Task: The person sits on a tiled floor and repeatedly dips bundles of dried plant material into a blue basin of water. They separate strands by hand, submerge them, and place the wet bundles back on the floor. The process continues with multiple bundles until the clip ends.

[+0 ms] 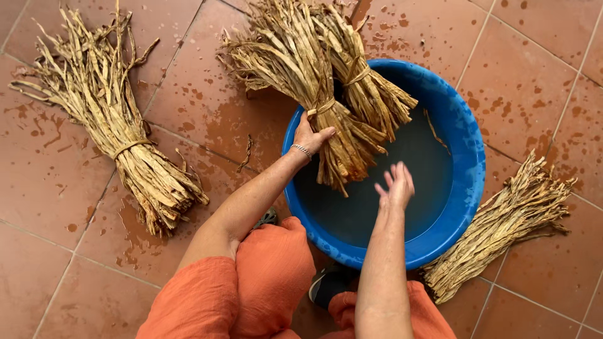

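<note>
While the left hand clasped a tied bundle of dried tan leaf strips propped on the far-left rim of the round blue plastic basin, the right hand hovered released above the water. Soaking seemed under way; lowering the bundle would need a steady grip. The basin's near rim was hidden behind the forearms.

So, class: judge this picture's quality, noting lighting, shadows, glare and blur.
Head view: soft, even daylight with faint shadows; no harsh glare, only a mild sheen on the blue basin rim; the right hand is slightly motion-blurred, while the left hand and the bundles are sharp.
</note>
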